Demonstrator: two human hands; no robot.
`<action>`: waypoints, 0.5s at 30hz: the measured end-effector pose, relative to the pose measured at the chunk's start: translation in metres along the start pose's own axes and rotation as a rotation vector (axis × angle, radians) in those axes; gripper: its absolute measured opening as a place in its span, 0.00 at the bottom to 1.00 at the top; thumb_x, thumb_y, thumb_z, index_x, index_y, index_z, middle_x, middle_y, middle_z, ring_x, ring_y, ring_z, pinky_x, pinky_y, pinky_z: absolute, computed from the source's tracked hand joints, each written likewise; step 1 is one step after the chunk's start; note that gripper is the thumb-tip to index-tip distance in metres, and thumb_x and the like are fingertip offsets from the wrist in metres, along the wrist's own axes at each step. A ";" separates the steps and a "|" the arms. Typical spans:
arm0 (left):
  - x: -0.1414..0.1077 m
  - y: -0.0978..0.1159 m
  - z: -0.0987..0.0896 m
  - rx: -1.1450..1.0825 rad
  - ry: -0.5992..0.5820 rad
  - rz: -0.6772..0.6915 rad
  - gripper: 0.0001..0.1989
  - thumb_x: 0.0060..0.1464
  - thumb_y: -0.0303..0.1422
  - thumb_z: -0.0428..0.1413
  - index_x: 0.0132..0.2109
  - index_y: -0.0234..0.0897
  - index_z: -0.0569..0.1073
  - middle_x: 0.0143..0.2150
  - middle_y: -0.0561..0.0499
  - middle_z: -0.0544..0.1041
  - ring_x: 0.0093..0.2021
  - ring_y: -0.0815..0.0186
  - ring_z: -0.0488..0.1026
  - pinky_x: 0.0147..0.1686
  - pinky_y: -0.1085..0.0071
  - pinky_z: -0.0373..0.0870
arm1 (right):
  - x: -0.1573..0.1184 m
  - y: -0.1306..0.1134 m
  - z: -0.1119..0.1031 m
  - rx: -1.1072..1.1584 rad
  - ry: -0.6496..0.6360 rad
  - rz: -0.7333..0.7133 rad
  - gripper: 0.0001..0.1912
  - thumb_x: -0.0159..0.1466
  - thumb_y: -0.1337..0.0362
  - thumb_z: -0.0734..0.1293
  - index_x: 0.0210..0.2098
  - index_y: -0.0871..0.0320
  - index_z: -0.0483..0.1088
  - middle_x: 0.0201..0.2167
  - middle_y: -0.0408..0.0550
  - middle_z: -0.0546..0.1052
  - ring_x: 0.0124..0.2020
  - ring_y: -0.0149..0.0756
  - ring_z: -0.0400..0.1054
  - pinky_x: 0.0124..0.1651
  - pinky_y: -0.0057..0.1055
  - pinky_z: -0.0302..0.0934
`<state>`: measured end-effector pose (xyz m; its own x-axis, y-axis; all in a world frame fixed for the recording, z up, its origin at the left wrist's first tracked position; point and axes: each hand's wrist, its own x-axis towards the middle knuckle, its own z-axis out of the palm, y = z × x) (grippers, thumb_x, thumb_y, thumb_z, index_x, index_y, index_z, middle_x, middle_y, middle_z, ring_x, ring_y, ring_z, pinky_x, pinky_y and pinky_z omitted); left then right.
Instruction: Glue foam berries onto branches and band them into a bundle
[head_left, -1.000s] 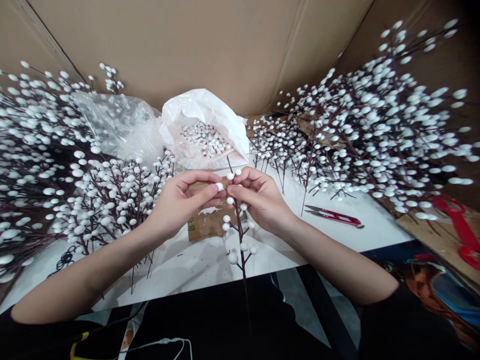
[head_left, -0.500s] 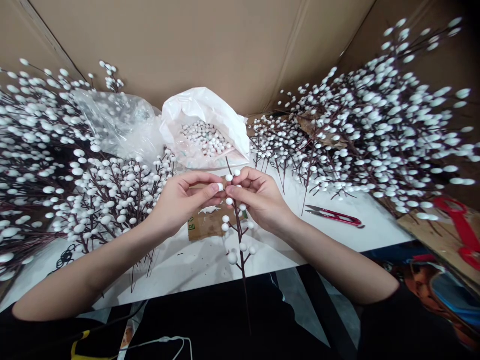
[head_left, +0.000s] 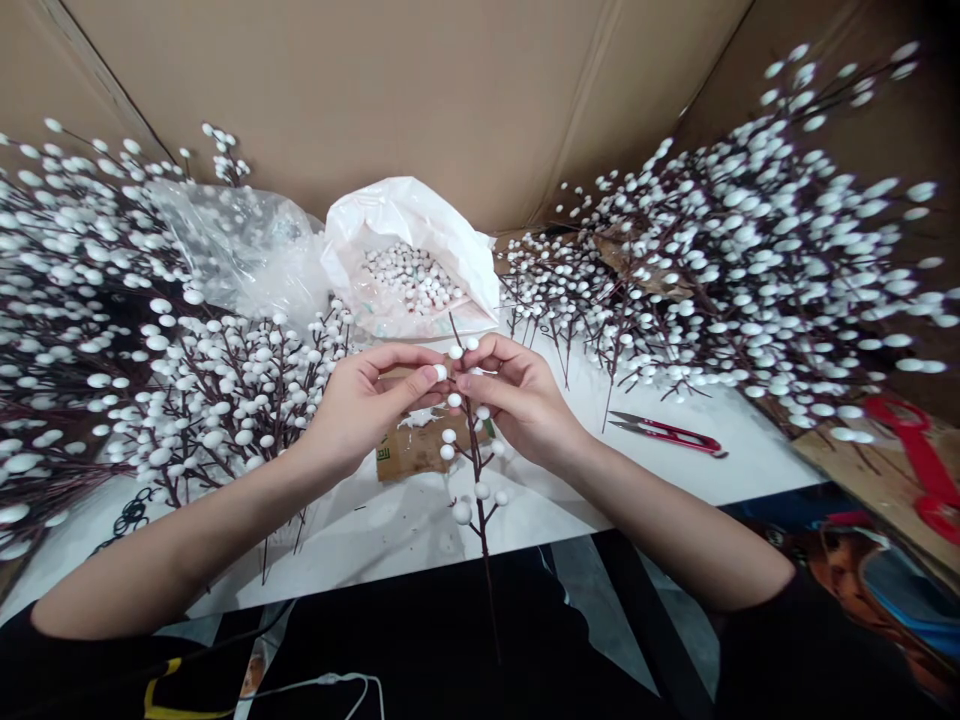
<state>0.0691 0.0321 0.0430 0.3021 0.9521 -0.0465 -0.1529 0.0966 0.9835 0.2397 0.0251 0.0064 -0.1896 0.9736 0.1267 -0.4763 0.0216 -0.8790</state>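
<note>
Centrally, in the head-camera view, two bare hands meet above the middle of a white worktop (head_left: pixel 337 545). The left hand (head_left: pixel 356 405) has its grip closed, thumb and forefinger pinching one white berry (head_left: pixel 440 372). The right hand (head_left: pixel 529 405) also has a closed grip, its fingertips holding a thin brown stem (head_left: pixel 474 450) close to its upper end. The stem stands nearly upright, its bare lower length hanging past the worktop's near edge. Several berries sit along it on short side twigs, and its narrow tip rises bare above the hands. By the look of it, the stem is partly filled; whether the pinched berry is seated on a twig or loose cannot be told.

Below the hands, near the worktop's centre, lies a piece of cardboard (head_left: pixel 420 455) with green print and a white smear (head_left: pixel 420 418). At the far edge, an open white bag (head_left: pixel 390 205) holds many loose berries (head_left: pixel 412 278), so supply seems to remain. Beside it, to the left, is a crumpled clear plastic bag (head_left: pixel 247 245). Berry-covered sprays, which look complete, crowd the left side (head_left: pixel 225 390) and the right side (head_left: pixel 750 260). Red-handled thread snips (head_left: pixel 652 428) lie toward the right edge, touched by neither hand. Black rings (head_left: pixel 129 515) lie by the near left corner.
</note>
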 end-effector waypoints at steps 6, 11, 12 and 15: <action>0.000 0.000 -0.001 0.016 0.013 -0.005 0.09 0.48 0.33 0.67 0.36 0.34 0.80 0.35 0.51 0.82 0.32 0.69 0.80 0.39 0.76 0.80 | 0.001 0.002 -0.002 -0.011 -0.019 -0.006 0.10 0.55 0.69 0.75 0.31 0.59 0.70 0.31 0.41 0.76 0.28 0.27 0.72 0.33 0.27 0.70; 0.000 0.001 -0.002 0.035 0.018 -0.005 0.10 0.46 0.33 0.68 0.35 0.33 0.80 0.37 0.50 0.83 0.32 0.68 0.80 0.40 0.74 0.80 | 0.003 0.008 -0.003 0.000 -0.019 -0.027 0.10 0.55 0.69 0.75 0.31 0.59 0.70 0.30 0.40 0.76 0.28 0.26 0.72 0.33 0.26 0.71; 0.000 0.001 -0.002 0.042 0.016 -0.002 0.10 0.46 0.34 0.68 0.35 0.33 0.80 0.37 0.49 0.83 0.33 0.67 0.80 0.41 0.73 0.80 | 0.003 0.008 -0.004 0.001 -0.019 -0.028 0.10 0.55 0.69 0.75 0.31 0.59 0.70 0.30 0.40 0.76 0.28 0.26 0.72 0.33 0.26 0.71; 0.001 -0.001 -0.003 0.075 0.010 0.012 0.11 0.46 0.35 0.68 0.36 0.33 0.80 0.38 0.48 0.83 0.33 0.66 0.80 0.42 0.70 0.80 | 0.003 0.008 -0.004 -0.001 -0.019 -0.030 0.10 0.54 0.69 0.76 0.31 0.59 0.70 0.30 0.40 0.76 0.28 0.26 0.72 0.33 0.25 0.71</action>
<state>0.0662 0.0335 0.0412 0.2915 0.9559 -0.0364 -0.0856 0.0640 0.9943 0.2383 0.0294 -0.0022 -0.1921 0.9680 0.1616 -0.4814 0.0505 -0.8750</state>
